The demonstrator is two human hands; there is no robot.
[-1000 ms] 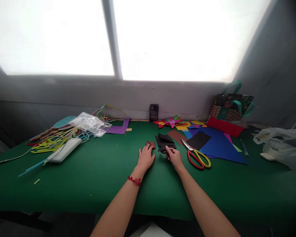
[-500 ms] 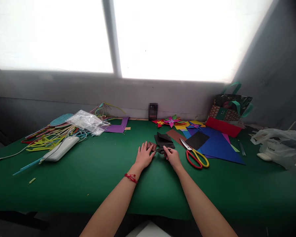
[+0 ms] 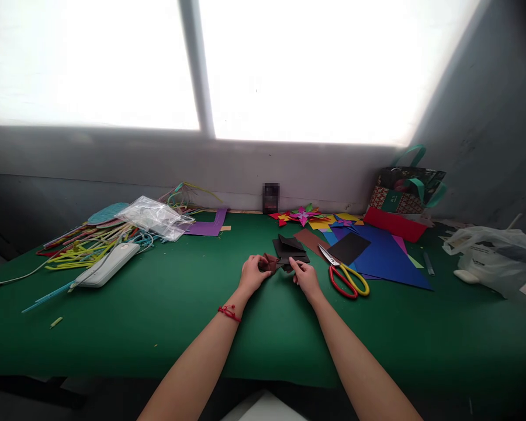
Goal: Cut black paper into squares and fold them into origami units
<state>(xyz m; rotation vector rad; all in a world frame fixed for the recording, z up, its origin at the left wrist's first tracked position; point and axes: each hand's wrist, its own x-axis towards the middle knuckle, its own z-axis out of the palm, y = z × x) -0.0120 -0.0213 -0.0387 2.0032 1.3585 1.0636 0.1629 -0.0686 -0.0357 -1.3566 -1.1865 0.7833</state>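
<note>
A folded brown paper piece is pinched in my left hand, just above the green tabletop. My right hand grips a small folded black paper piece between thumb and fingers. The brown and black pieces meet between my hands; whether they are joined I cannot tell. Right behind them lies more folded black paper, with a flap standing up. Scissors with one red and one yellow handle rest to the right of my right hand, blades partly apart.
Blue sheets, a black sheet and a brown sheet lie at right. Colourful paper flowers sit at the back. Left are a white power strip and pipe cleaners. A plastic bag stands far right.
My left hand has gone from lying spread over the brown paper to pinching it and tilting it up. The right hand keeps its hold on the black paper.
</note>
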